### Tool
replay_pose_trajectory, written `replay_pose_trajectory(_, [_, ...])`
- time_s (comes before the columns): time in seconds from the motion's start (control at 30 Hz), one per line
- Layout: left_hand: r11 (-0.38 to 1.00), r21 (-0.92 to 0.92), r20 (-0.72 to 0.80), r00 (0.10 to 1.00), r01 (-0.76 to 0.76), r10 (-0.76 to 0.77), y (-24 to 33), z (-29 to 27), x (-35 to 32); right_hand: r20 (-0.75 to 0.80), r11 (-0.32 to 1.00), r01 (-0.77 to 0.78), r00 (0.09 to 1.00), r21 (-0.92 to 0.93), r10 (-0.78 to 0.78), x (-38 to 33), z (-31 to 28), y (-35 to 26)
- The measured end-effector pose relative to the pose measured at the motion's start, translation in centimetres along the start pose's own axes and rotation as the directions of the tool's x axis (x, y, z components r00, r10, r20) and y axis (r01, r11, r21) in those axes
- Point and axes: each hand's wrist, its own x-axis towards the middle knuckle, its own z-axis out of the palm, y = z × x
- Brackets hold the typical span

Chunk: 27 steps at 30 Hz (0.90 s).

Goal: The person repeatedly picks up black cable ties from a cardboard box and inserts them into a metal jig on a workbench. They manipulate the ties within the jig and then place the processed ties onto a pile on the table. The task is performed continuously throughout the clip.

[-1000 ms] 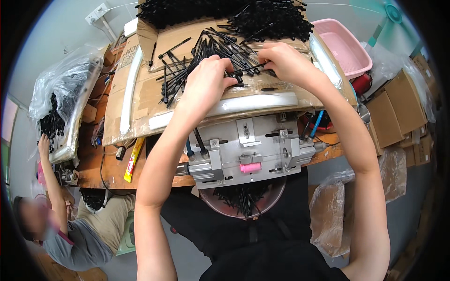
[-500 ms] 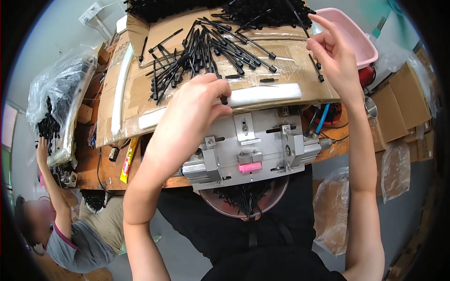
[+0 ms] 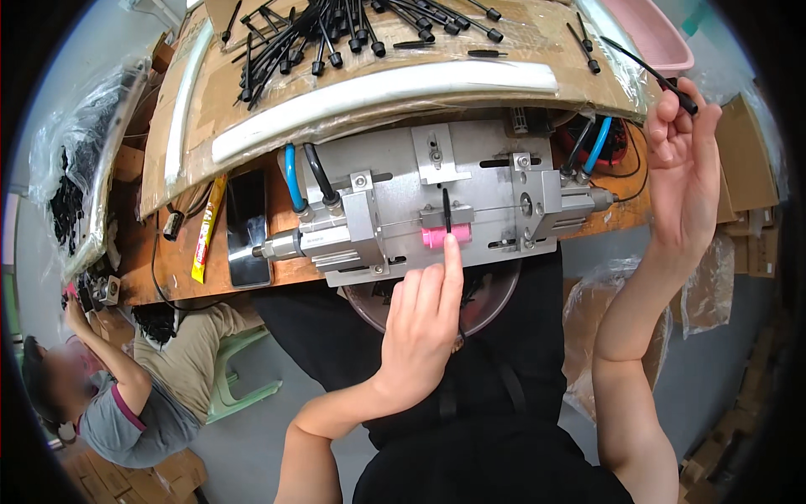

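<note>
My left hand [image 3: 420, 323] reaches over a metal fixture [image 3: 395, 181], its index finger stretched out and the other fingers curled. That fingertip lies on the lower end of a short thin black rod [image 3: 447, 206], which stands across a small bright pink block [image 3: 433, 238] at the fixture's middle. The left thumb is hidden beneath. Off to the right, beyond the cardboard's edge, my right hand [image 3: 688, 172] is raised palm up. Between its thumb and fingers is a long black rod with a thick end [image 3: 645, 67], slanting up to the left.
Several similar black rods [image 3: 336, 34] lie on the cardboard [image 3: 189, 160] behind the fixture. A round tub [image 3: 499, 307] sits under it. A phone [image 3: 248, 227] and a yellow packet [image 3: 206, 231] lie left on the wooden table. A seated person [image 3: 138, 412] works at far left.
My left hand has come from the rod pile down to the pink block, where a short black rod now shows. My right hand has moved right and lower. The view has tilted downward.
</note>
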Motion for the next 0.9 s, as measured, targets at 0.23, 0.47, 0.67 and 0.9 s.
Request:
replay_pose_trajectory(0.23, [0.999,0.042,0.058,0.998,0.021,-0.024,0.3,0.9,0.6,0.018,0.966,0.137,0.991,-0.219,-0.136,-2.5,1.9,-0.6])
replay_pose_trajectory(0.47, [0.997,0.058,0.093,0.994,0.054,-0.059,-0.1,0.6,0.2,0.210,0.648,0.194,0.976,-0.737,-0.053,-11.0,6.0,3.8])
replay_pose_trajectory(0.67, [0.966,-0.185,0.047,0.984,0.179,-0.174,0.2,-2.8,-1.0,0.400,0.524,0.311,0.915,-0.793,0.063,-14.7,6.9,7.9])
replay_pose_trajectory(0.9, [0.950,-0.229,0.063,0.977,0.212,-0.203,-0.5,-3.6,-2.0,0.414,0.512,0.291,0.899,-0.808,0.143,-14.1,7.7,8.9])
